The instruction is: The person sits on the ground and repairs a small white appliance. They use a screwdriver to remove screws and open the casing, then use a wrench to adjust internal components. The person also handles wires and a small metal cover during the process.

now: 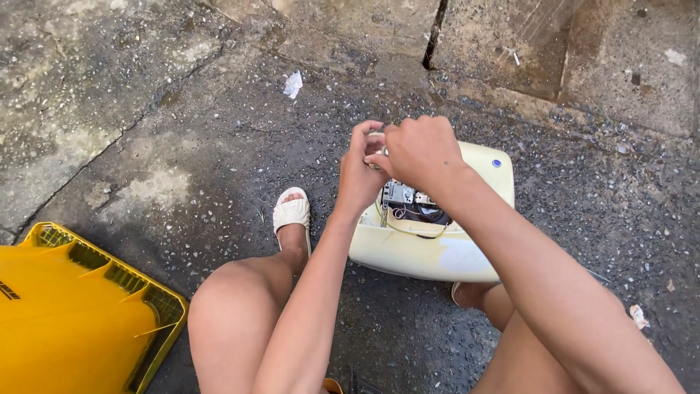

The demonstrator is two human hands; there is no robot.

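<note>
**Two hands meet above an opened cream-coloured appliance**

The person sits low over wet, dark ground (182, 146), knees apart. Both forearms reach forward and the hands come together over the far upper edge of a cream-coloured appliance housing (430, 255) that stands on the ground between the feet.

The left hand (359, 171) is raised with the wrist bent, and its fingers are curled around a small pale object (376, 136) at the fingertips. The right hand (421, 149) comes over from the right side, the back of the hand faces the camera, and its fingers are bent inward to the same spot, touching the left hand. Whether the right hand really grips something, I cannot tell, because its fingertips are hidden.

Inside the open housing there is a small grey part (397, 194), dark wires and one thin yellow wire (412, 232). The right forearm covers part of this inside.

A yellow plastic crate (73, 314) lies at the lower left, cut off by the frame edge. A white sandal (292, 211) is on the left foot; the right foot is mostly hidden.
</note>
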